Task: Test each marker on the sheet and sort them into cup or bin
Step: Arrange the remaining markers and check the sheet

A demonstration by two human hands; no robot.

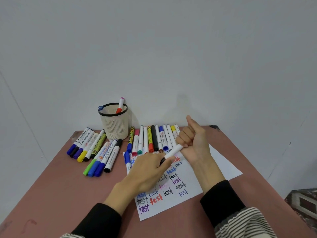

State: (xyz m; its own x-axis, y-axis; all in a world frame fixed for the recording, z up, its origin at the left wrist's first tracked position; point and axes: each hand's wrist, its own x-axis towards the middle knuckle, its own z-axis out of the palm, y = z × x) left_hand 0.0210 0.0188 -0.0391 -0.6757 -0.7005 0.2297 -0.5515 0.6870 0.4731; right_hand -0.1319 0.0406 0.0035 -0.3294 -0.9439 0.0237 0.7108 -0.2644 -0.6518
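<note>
Marker in hand: white-barrelled marker (172, 152), held above the sheet, slanting from lower L to upper R; its dark end sits at the L fingertips, its white end goes into the R fist.
R hand: R hand (193, 140) raised above the sheet, palm side toward the camera, fingers curled round the marker's upper end, thumb sticking up; forearm in a black sleeve comes in from lower R.
L hand: L hand (149, 166) lower, back of hand up, fingertips pinching the marker's dark end; wrist + black sleeve reach in from lower L, over the writing.
Sheet: white sheet (221, 162) lies on the table, tilted, w/ many "test" words in black, red, blue, purple; part of the text is hidden under the L hand.
Marker row: row of markers (151, 138) side by side at the sheet's far edge, caps toward the person, just beyond the hands; R end of the row is hidden by the R hand.
L piles: two loose groups of markers (85, 145) on the table, L of the sheet, near the cup's base.
Cup: cream mesh cup (115, 124) w/ black rim, upright at the table's far edge by the wall, L of the row; a pink-tipped marker (120, 104) leans inside, a blue cap (100, 107) shows at the rim.
Table: reddish-brown table (60, 194) against a plain wall.
Bin: can't tell where it is.
</note>
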